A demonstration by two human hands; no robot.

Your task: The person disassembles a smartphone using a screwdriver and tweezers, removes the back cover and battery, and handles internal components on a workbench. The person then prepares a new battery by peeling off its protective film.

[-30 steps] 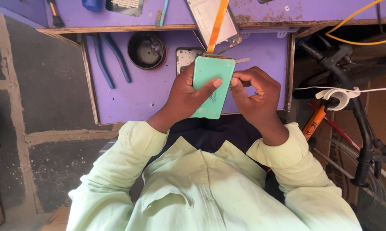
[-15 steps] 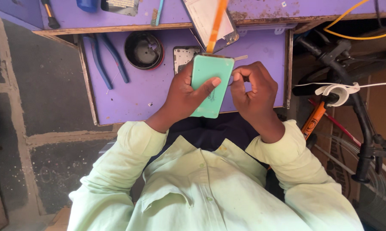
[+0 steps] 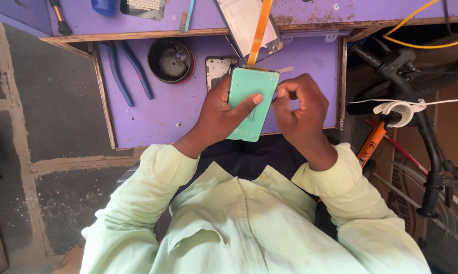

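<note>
Since the frame half a second back, little has shifted: our left thumb has slid a touch along the green back of the phone, and the right fingers have curled tighter at its right edge.

Left hand (image 3: 220, 117), centre of frame, is wrapped around the mint-green phone (image 3: 251, 104); the thumb lies across the back, the other fingers are hidden underneath. The phone is tilted slightly, its top end toward the upper centre, held above the purple drawer tray (image 3: 153, 119).

Right hand (image 3: 299, 109) sits just beside the phone's right edge, fingers bunched into a near-closed pinch. We cannot tell whether the fingertips grip anything; they touch or nearly touch the phone's upper right side.

An orange flex ribbon (image 3: 259, 31) runs from the phone's top edge up to a detached phone screen (image 3: 243, 23) lying on the purple bench top (image 3: 310, 11) at upper centre.

On the tray: a round black dish (image 3: 170, 61) upper left of the phone, blue-handled pliers (image 3: 125, 71) further left, and a phone frame part (image 3: 217, 68) partly hidden behind the left hand. A blue toothbrush (image 3: 188, 15) lies on the bench top.

Right of frame: a bicycle (image 3: 416, 116) and a yellow cable (image 3: 416, 25).
</note>
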